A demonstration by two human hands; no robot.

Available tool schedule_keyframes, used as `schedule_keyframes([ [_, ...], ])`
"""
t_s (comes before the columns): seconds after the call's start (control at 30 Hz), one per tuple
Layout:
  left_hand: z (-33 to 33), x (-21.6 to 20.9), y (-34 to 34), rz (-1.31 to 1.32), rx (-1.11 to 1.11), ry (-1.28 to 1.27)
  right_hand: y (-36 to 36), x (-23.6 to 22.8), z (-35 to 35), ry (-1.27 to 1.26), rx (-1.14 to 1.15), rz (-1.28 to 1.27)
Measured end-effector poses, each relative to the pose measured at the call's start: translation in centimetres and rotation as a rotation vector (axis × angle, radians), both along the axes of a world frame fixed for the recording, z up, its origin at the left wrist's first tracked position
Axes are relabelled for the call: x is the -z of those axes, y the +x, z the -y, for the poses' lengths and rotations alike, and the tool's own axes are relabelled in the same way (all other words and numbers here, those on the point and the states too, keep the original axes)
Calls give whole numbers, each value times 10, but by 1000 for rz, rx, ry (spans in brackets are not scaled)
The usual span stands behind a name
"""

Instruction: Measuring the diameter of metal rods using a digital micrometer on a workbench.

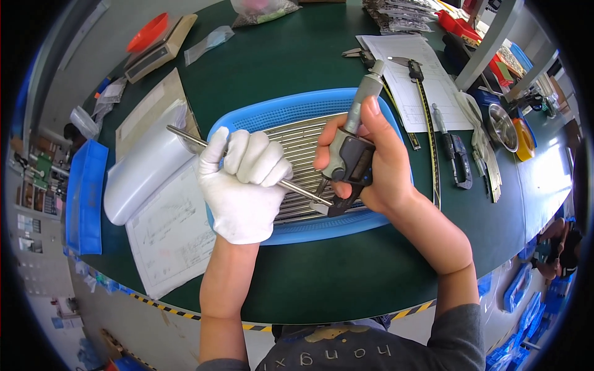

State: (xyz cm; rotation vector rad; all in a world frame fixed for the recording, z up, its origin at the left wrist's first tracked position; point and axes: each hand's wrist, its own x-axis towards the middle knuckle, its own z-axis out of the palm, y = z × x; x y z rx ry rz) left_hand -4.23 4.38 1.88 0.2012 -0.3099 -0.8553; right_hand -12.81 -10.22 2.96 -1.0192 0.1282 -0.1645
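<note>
A white glove covers my left hand, which is closed around a thin metal rod. The rod slants from upper left down to the right, and its right end lies at the jaws of a digital micrometer. My bare right hand grips the micrometer, its thumb along the grey barrel and its fingers round the frame. Whether the jaws touch the rod I cannot tell. Beneath both hands stands a blue plastic basket with many similar metal rods lying side by side in it.
Left of the basket, a rolled clear plastic sheet rests on paper drawings. On the right lie calipers, another micrometer, gloves and a metal bowl. A scale with an orange tray stands far left; a blue bin sits nearer.
</note>
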Motion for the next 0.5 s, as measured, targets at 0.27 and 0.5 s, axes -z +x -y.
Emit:
schedule_keyframes([
  [0.27,10,-12,-15,280,-298,941,1,3,7,-24,46,-4],
  [0.5,10,-6,-17,232,-373,921,1,3,5,-8,19,20],
])
